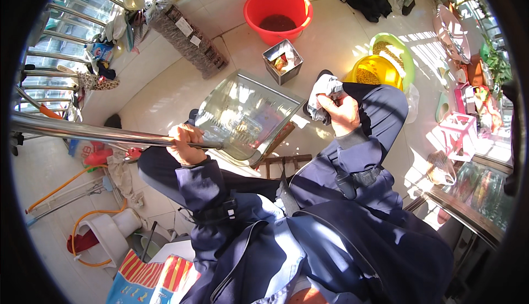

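Observation:
My left hand [187, 144] is closed around a shiny metal pole [99, 130], close to the pole's right end. From there the pole runs off to the left edge of the view. In my right hand [343, 114] is a crumpled grey-white cloth [325, 92], bunched under the fingers above my right knee. Between my knees, just beyond my left hand, lies a clear rectangular plastic-looking panel or tray [248, 114]; its exact kind is unclear. A brown wooden frame [286, 163] shows partly beneath it.
Ahead stand a red basin [278, 14] and a small square bin [282, 61] holding scraps. A yellow bowl [380, 72] of grains sits by my right knee, against a green basin [406, 56]. To the right is a pink plastic rack [458, 133]; at lower left, an orange hose [77, 232].

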`<control>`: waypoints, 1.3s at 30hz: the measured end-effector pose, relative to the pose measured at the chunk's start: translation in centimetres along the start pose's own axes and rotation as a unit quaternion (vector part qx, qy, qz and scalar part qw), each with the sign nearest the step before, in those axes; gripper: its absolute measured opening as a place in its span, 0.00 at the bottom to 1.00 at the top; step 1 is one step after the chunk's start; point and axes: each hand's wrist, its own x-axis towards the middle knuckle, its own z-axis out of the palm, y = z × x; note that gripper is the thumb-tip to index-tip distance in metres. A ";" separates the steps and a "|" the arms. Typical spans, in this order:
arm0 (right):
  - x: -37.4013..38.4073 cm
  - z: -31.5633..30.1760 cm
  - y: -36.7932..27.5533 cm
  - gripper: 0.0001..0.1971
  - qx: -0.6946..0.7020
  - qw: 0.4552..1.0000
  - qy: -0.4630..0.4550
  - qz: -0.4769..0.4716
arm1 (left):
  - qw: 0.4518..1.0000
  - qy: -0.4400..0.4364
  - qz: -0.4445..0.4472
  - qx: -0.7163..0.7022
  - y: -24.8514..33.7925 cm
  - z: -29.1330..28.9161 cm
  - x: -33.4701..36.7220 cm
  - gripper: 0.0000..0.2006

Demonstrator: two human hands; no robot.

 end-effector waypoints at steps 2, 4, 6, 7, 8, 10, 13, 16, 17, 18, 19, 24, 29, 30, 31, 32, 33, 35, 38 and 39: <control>-0.2 0.6 -0.1 0.12 -0.001 0.995 -0.070 0.067 | 1.000 -0.004 -0.006 -0.019 -0.5 0.0 0.0 0.18; -0.2 1.3 0.1 0.15 0.155 0.968 -0.174 0.090 | 0.999 -0.013 -0.021 -0.022 -0.9 -0.1 -0.1 0.18; -0.1 2.2 0.5 0.11 0.007 0.986 -0.147 0.074 | 0.999 -0.009 -0.038 -0.005 -1.2 -0.2 -0.3 0.19; 0.2 2.7 0.9 0.11 -0.121 0.979 -0.143 0.076 | 0.998 0.009 -0.054 0.003 -1.5 -0.2 -0.4 0.20; 0.3 2.8 1.0 0.13 -0.228 0.961 -0.152 0.038 | 0.998 -0.010 -0.058 -0.004 -1.6 -0.3 -0.4 0.20; 0.7 3.5 1.5 0.16 -0.383 0.907 -0.173 0.026 | 0.997 -0.043 -0.060 -0.003 -1.8 -0.5 -0.4 0.20; 1.0 4.4 2.3 0.15 -0.457 0.862 -0.217 0.013 | 0.994 -0.093 -0.045 0.018 -2.6 -0.9 -0.2 0.21; 1.0 5.5 3.3 0.14 -0.521 0.818 -0.243 0.002 | 0.986 -0.165 -0.024 0.025 -3.5 -1.3 0.0 0.22; 0.9 5.9 3.6 0.14 -0.546 0.800 -0.250 0.007 | 0.983 -0.184 -0.023 0.019 -3.7 -1.4 0.1 0.22; 0.8 6.2 3.9 0.15 -0.572 0.777 -0.261 0.028 | 0.983 -0.182 -0.024 0.031 -3.9 -1.6 -0.1 0.22; 0.8 6.3 4.1 0.15 -0.585 0.763 -0.271 0.035 | 0.982 -0.180 -0.025 0.043 -4.0 -1.7 -0.3 0.21; 0.8 6.9 5.0 0.14 -0.627 0.713 -0.306 0.072 | 0.975 -0.220 -0.013 0.040 -4.0 -1.8 -0.2 0.22; 1.3 7.1 5.9 0.16 -0.641 0.697 -0.309 0.091 | 0.959 -0.277 -0.041 0.055 -4.3 -1.3 -0.1 0.23; 1.4 7.1 6.2 0.15 -0.642 0.697 -0.305 0.095 | 0.956 -0.284 -0.059 0.051 -4.3 -1.3 -0.2 0.23; 1.6 7.1 6.5 0.15 -0.642 0.698 -0.300 0.101 | 0.953 -0.290 -0.074 0.050 -4.3 -1.5 -0.3 0.23; 1.7 7.1 6.9 0.15 -0.641 0.699 -0.302 0.095 | 0.950 -0.296 -0.090 0.050 -4.3 -1.7 -0.5 0.22; 1.8 7.2 7.3 0.15 -0.638 0.702 -0.303 0.091 | 0.946 -0.303 -0.106 0.050 -4.2 -1.8 -0.7 0.22; 2.1 7.3 8.1 0.15 -0.636 0.703 -0.309 0.080 | 0.934 -0.321 -0.132 0.086 -3.8 -2.6 -0.7 0.21; 2.7 7.9 9.0 0.15 -0.631 0.708 -0.312 0.056 | 0.923 -0.307 -0.136 0.186 -2.8 -3.7 -0.8 0.20; 2.9 8.1 9.2 0.15 -0.628 0.712 -0.308 0.050 | 0.921 -0.296 -0.153 0.203 -2.4 -4.1 -1.0 0.20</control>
